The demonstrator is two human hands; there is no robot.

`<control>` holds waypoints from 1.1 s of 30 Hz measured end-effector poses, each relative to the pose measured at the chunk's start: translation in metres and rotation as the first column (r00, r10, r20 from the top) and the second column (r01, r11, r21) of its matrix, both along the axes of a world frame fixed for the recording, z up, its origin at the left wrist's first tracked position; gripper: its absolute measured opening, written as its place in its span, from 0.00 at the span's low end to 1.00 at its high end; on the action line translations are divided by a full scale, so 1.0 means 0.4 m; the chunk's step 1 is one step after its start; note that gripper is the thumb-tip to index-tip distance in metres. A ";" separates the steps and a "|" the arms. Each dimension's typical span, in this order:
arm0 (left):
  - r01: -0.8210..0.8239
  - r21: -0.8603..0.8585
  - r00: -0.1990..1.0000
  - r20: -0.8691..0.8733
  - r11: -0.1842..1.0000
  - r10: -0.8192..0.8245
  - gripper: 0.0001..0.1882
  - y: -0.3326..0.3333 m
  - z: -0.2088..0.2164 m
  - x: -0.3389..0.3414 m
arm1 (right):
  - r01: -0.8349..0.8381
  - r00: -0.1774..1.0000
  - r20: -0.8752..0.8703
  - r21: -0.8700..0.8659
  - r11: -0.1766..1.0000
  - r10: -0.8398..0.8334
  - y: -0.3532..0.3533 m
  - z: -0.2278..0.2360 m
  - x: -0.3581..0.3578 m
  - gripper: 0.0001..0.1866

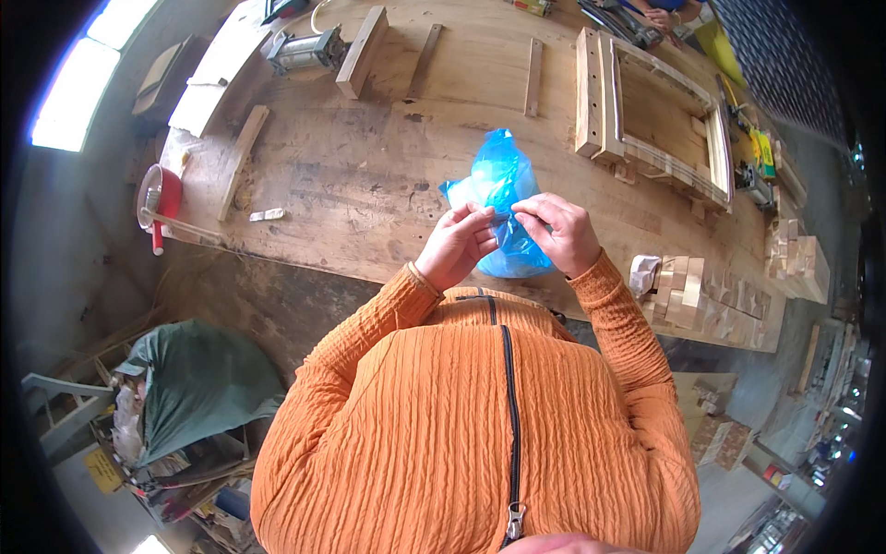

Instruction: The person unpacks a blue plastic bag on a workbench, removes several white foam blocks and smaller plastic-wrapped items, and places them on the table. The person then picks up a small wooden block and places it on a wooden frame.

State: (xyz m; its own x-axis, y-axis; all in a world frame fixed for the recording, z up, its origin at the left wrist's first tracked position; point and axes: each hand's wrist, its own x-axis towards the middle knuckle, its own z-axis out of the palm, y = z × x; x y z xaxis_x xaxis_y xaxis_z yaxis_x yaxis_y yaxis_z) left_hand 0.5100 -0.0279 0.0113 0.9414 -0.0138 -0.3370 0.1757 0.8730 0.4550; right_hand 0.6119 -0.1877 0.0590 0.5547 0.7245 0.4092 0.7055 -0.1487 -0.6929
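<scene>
A blue plastic bag (506, 180) with something pale inside rests at the near edge of the wooden workbench (351, 198), right in front of me. My left hand (454, 242) pinches the bag's film between thumb and curled fingers, on its left side. On the other side my right hand (561, 233) grips the film too, with thumb and forefinger pressed together. The two pinches are close to each other over the bag's middle. What the bag contains cannot be made out.
At the left edge stands a red bowl (168, 196) with a brush in it. Wooden strips (244, 162) lie across the bench. A wooden frame (604, 102) lies at the far right, small wood blocks (685, 282) at the near right. Another person's hands (661, 18) show at the far side.
</scene>
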 end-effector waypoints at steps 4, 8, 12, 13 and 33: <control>0.016 -0.060 0.999 -0.044 0.998 -0.019 0.04 -0.021 0.007 0.019 | 0.017 0.997 -0.074 -0.117 0.993 -0.026 -0.015 0.027 0.019 0.08; 0.031 -0.077 0.999 -0.024 0.997 -0.033 0.02 -0.037 -0.027 0.044 | -0.009 0.953 -0.288 -0.340 0.940 -0.094 -0.035 0.021 0.035 0.07; 0.035 0.116 0.999 -0.005 0.993 -0.034 0.06 -0.063 -0.035 0.078 | 0.044 0.742 -0.665 -0.076 0.996 -0.084 -0.085 -0.080 0.050 0.06; 0.069 0.142 0.998 -0.002 0.987 -0.070 0.07 -0.068 -0.028 0.080 | 0.097 0.622 -0.782 0.032 0.995 -0.035 -0.090 -0.091 0.049 0.06; 0.272 0.102 0.961 0.019 0.957 -0.275 0.05 -0.069 -0.029 0.099 | 0.202 0.601 -0.791 0.006 0.979 -0.119 -0.105 -0.087 0.013 0.05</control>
